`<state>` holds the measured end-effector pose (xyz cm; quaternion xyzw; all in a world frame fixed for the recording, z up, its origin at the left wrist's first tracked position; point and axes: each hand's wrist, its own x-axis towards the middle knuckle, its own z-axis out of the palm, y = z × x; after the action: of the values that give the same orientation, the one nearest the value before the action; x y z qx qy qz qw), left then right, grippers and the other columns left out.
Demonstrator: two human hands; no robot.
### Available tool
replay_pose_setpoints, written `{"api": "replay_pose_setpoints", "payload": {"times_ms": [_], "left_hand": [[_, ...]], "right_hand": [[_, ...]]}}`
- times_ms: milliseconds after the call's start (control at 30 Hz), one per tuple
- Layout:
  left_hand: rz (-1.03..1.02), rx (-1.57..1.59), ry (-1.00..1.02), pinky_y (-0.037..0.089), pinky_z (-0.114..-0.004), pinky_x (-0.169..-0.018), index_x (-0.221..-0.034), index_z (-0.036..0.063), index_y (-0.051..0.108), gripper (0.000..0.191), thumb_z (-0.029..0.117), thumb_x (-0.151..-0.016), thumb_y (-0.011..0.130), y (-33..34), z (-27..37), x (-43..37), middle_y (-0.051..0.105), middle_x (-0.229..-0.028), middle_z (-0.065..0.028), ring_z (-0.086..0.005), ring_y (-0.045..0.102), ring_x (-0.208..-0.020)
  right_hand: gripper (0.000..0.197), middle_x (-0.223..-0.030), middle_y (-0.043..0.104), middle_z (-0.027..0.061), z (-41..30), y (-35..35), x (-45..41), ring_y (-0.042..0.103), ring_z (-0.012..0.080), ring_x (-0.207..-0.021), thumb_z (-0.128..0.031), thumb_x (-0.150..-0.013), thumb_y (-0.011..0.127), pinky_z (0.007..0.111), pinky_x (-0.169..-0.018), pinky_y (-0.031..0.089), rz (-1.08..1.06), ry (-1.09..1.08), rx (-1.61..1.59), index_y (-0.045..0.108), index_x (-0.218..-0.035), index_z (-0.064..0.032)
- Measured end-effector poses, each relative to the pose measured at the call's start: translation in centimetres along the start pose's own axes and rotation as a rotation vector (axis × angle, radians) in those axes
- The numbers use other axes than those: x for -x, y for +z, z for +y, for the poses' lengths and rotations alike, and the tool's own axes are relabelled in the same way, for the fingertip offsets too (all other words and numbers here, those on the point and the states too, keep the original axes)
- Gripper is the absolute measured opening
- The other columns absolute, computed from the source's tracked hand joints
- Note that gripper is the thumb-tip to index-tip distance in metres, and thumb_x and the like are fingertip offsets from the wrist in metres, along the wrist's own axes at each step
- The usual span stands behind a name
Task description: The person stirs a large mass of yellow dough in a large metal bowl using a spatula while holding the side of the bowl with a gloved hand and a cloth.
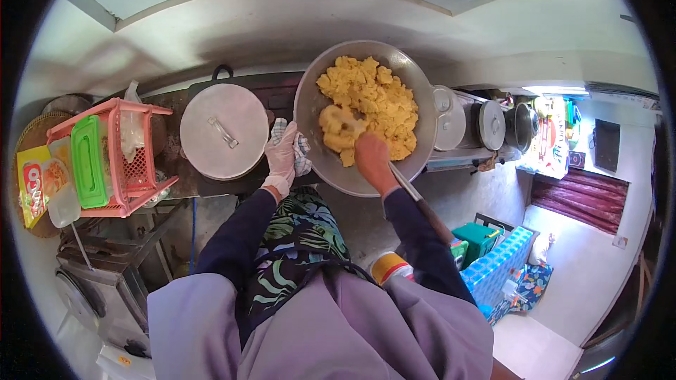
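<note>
A large metal wok (311,89) holds a lumpy yellow mass of food (380,95). My right hand (373,161), bare, grips the metal shaft of a long-handled spatula (406,182) over the near part of the wok. Its blade is in the food and partly hidden; some food there looks blurred. The brown end of the handle reaches back beside my right sleeve. My left hand (282,155), in a pale thin glove, holds a checked cloth (302,153) against the wok's left rim. Left of that hand stands a round pot with a flat metal lid (224,129).
A pink plastic rack (119,169) with a green-lidded container (91,161) stands at the left. Lidded pots (449,121) line the counter right of the wok. A tub with an orange band (390,266) sits low by my right side. The wall runs behind the stove.
</note>
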<state>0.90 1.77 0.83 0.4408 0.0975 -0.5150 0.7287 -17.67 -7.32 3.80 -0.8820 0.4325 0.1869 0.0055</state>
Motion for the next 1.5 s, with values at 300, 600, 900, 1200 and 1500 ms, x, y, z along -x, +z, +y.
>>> {"api": "replay_pose_setpoints", "payload": {"times_ms": [300, 600, 900, 1200, 1500], "left_hand": [[0.015, -0.067, 0.020, 0.041, -0.026, -0.042, -0.075, 0.0138, 0.051, 0.019, 0.014, -0.086, 0.067, 1.5, 0.8, 0.5, 0.051, -0.059, 0.0014, -0.0094, 0.049, -0.045], [0.059, -0.119, -0.040, 0.045, -0.021, -0.043, -0.082, 0.0133, 0.056, 0.011, 0.014, -0.088, 0.065, 1.1, 0.2, 0.0, 0.058, -0.067, 0.0005, -0.0069, 0.053, -0.049], [0.073, -0.131, -0.022, 0.044, -0.021, -0.042, -0.083, 0.0093, 0.058, 0.009, 0.012, -0.088, 0.065, 0.9, 0.2, -0.2, 0.059, -0.068, -0.0002, -0.0070, 0.054, -0.049], [0.084, -0.128, -0.034, 0.046, -0.022, -0.043, -0.087, 0.0093, 0.058, 0.007, 0.011, -0.088, 0.064, 1.4, 0.2, -0.1, 0.059, -0.068, -0.0019, -0.0082, 0.055, -0.050], [0.068, -0.128, 0.053, 0.046, -0.021, -0.045, -0.085, 0.0123, 0.060, 0.006, 0.013, -0.087, 0.066, -0.3, -0.9, -0.6, 0.061, -0.070, 0.0006, -0.0071, 0.057, -0.052]], "right_hand": [[0.014, -0.075, 0.063, 0.0172, 11.5, -3.7, 12.3, 0.063, 0.0358, -0.071, -0.014, -0.080, 0.057, 0.046, -0.063, 0.050, -0.178, 0.258, -0.381, 0.061, -0.087, -0.0024], [0.018, -0.076, 0.065, 0.0173, 13.8, 13.6, 9.0, 0.065, 0.0281, -0.071, -0.018, -0.087, 0.049, 0.043, -0.062, 0.050, -0.080, -0.478, -0.186, 0.062, -0.089, -0.0055], [0.027, -0.053, 0.049, 0.0018, 1.8, 12.4, -5.7, 0.047, 0.0171, -0.042, -0.033, -0.091, 0.051, 0.031, -0.039, 0.034, -0.078, 0.614, -1.336, 0.054, -0.073, -0.0129], [0.028, -0.056, 0.049, -0.0012, 1.7, 7.7, -1.8, 0.046, 0.0115, -0.046, -0.034, -0.092, 0.055, 0.025, -0.040, 0.032, -0.057, 0.817, -1.863, 0.055, -0.076, -0.0107], [0.015, -0.070, 0.062, 0.0175, 6.1, 2.3, 4.9, 0.064, 0.0316, -0.066, -0.016, -0.078, 0.059, 0.044, -0.060, 0.050, 0.223, 0.162, -0.298, 0.062, -0.076, -0.0017]]}}
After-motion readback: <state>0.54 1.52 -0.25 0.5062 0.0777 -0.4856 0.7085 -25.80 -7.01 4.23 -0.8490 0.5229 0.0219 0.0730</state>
